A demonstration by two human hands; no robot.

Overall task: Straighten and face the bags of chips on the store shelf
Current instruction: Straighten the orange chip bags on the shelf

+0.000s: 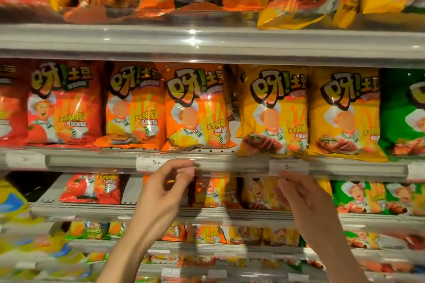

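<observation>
Along the middle shelf, a red bag [64,103], two orange bags [135,108], two yellow bags [273,110] and a green bag [402,112] are shown, each printed with a white-hatted chef.

Two bare forearms entered the view from the lower edge, one from about 7 o'clock and the other from about 5 o'clock. No sleeve, cuff or glove covered either arm as far as the frame showed them. The bare left hand [166,187] carried no ring, watch or band on its wrist or on the fingers that could be seen. The bare right hand [299,193] was likewise unadorned, its wrist plain. Fingernails on the left hand looked short and unpainted; those of the right hand were blurred and could not be judged.
</observation>
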